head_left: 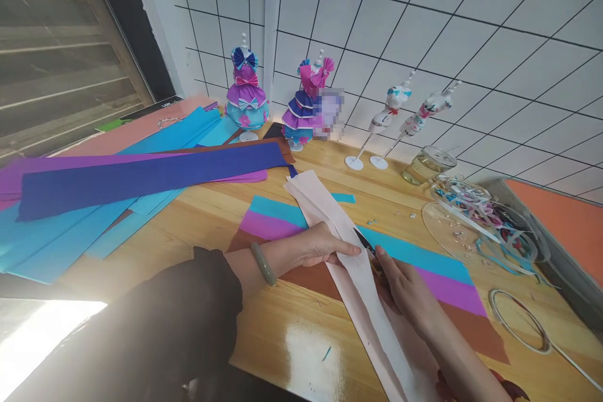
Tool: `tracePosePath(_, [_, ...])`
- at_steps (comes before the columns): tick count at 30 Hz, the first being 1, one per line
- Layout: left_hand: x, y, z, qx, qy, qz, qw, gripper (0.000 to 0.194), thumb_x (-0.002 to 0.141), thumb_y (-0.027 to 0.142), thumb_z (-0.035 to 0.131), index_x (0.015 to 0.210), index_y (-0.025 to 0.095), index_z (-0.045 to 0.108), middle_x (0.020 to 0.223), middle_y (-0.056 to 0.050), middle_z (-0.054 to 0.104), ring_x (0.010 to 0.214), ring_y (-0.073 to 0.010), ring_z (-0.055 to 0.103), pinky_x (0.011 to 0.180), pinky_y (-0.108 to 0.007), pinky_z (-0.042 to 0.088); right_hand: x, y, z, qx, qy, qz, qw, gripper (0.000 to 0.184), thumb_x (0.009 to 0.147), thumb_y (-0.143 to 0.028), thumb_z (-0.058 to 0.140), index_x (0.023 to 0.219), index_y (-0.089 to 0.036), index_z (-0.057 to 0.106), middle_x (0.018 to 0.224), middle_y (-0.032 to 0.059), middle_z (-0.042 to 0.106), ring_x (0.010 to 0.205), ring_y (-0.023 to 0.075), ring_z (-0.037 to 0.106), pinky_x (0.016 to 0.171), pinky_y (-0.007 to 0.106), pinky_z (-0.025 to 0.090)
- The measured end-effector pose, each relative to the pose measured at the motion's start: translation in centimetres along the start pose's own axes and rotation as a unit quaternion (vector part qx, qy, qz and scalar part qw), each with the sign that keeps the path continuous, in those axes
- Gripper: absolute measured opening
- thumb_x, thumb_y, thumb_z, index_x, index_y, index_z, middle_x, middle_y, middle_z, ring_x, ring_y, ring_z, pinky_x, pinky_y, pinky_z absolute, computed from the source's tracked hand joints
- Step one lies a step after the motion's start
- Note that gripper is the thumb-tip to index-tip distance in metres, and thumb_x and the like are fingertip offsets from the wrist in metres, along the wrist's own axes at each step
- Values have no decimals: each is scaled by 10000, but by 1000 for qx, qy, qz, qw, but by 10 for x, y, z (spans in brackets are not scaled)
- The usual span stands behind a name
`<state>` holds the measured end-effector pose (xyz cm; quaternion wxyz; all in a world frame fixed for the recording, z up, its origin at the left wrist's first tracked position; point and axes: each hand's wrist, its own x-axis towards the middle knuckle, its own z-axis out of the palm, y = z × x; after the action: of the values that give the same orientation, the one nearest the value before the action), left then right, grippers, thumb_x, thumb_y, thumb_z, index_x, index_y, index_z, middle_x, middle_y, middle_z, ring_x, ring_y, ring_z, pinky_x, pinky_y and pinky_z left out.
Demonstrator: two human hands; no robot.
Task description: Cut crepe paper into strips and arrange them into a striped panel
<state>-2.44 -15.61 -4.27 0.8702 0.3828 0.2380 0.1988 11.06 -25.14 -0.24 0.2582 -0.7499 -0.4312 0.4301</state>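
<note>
A long strip of pale pink paper [325,204] lies diagonally across the wooden table [211,210]. My left hand [318,245] pinches the strip's left edge, fingers closed on it. My right hand [405,286] is closed on dark scissors [365,242], whose blades are at the strip's right edge close to my left fingertips. Under the strip lie teal [414,254], purple [447,286] and brown [475,330] paper sheets.
Blue and purple paper sheets [141,179] are spread at the left. Two dressed mannequin dolls [245,91] and two bare ones [393,110] stand by the tiled wall. A glass jar [426,166], a clear dish of ribbon scraps [480,220] and a wire ring [518,320] lie at the right.
</note>
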Motion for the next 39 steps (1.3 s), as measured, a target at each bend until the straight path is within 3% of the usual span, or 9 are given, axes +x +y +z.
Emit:
tracePosePath(9, [-1,-1,0,-4,-9,3,1000,451,437,233,822,844,131,657,880,-92,657,830,-215,600,764,-417,472,-3,1,1,-35,-5,-7,999,584,829,-633,223,460,-206,372,336,-41,354,346,93,326,438,247,259])
tracePosePath(20, [-5,3,3,5,-12,0,1000,430,452,228,816,842,131,665,858,-82,655,831,-203,596,782,-401,466,-1,11,-2,97,-37,8,995,473,782,-653,352,583,-233,264,497,-96,192,423,75,167,431,240,120])
tracePosePath(25, [-5,3,3,3,-7,1,1000,430,449,225,817,842,137,666,855,-70,657,826,-197,596,776,-397,468,-1,11,0,97,-39,3,995,477,798,-637,343,570,-222,288,475,-91,234,412,70,193,430,243,134])
tracePosePath(39, [-6,4,5,-2,4,-8,1000,420,431,222,824,810,136,664,818,-66,667,802,-192,605,786,-391,464,3,10,3,70,-4,12,997,489,745,-681,370,585,-236,247,489,-98,162,429,66,139,429,238,99])
